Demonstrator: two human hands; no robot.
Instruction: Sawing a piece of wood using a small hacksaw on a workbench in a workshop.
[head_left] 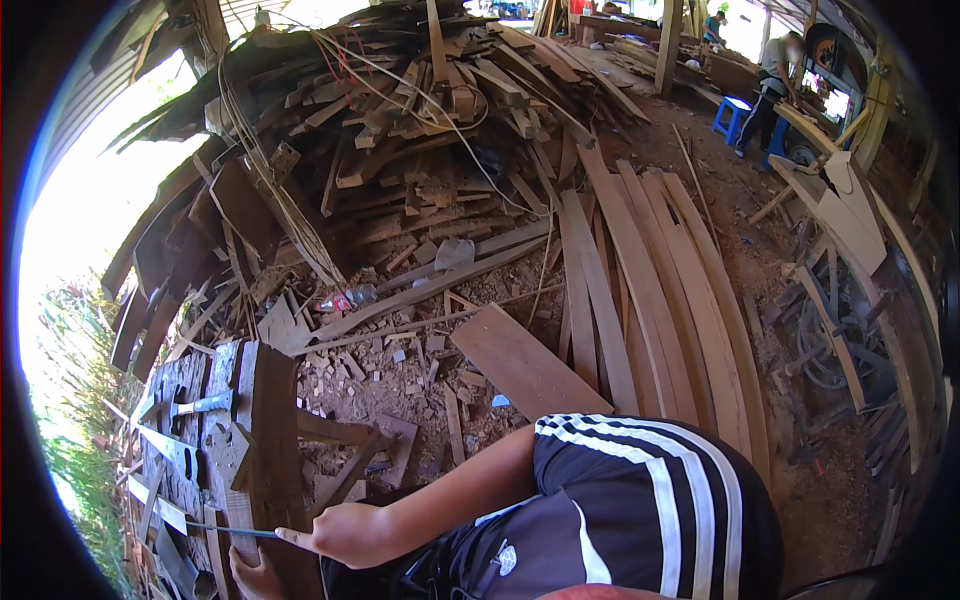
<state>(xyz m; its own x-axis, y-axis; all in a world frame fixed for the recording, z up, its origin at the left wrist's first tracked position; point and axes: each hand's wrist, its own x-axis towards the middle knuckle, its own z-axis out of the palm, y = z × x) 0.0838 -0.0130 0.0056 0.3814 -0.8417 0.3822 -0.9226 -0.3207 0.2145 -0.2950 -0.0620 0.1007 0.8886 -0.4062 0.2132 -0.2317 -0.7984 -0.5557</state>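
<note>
My right hand (pixel 345 532) reaches across to the left, closed with its index finger along the near end of a thin dark rod-like tool (pixel 232 531); its kind is not clear. The tool crosses a pale wooden strip (pixel 238 512) with a pointed top. My left hand (pixel 258 578), partly cut off by the lower edge, has its fingers curled against this strip. Both are over a thick, rough timber bench (pixel 275 400). A blue-handled hammer (pixel 205 403), a handsaw (pixel 172 450) with a dark handle and a whitish flat blade-like piece (pixel 158 503) lie on it.
Offcuts and chips cover the ground beside a wide board (pixel 525 362). Long planks (pixel 650 290) run along the middle. A large lumber pile (pixel 400 130) rises behind, near a plastic bottle (pixel 347 298). A person (pixel 775 80) stands far right by a blue stool (pixel 732 115).
</note>
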